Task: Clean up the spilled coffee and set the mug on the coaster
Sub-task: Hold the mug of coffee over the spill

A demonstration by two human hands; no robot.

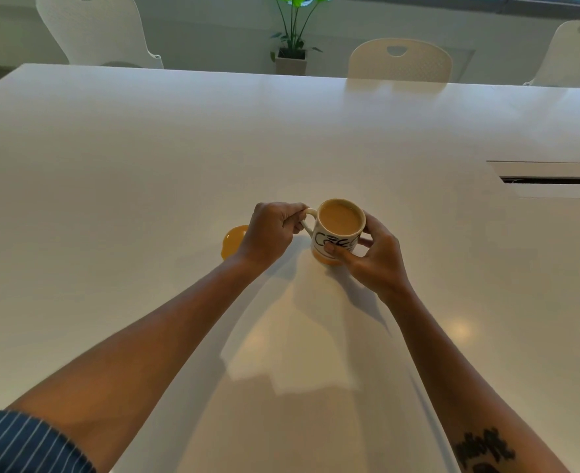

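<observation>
A white napkin (292, 353) lies flat on the table (111, 165) near the person. Beyond it the mug (338, 232) stands upright, handle pointing left. The left hand (271, 232) curls round the handle; the right hand (372, 256) wraps the body. An orange coaster (232, 241) lies just left

White desk (145, 165) carried mug (336, 242) at centre, orange coaster (232, 240) just left, paper napkin (302, 356) nearer.
</observation>
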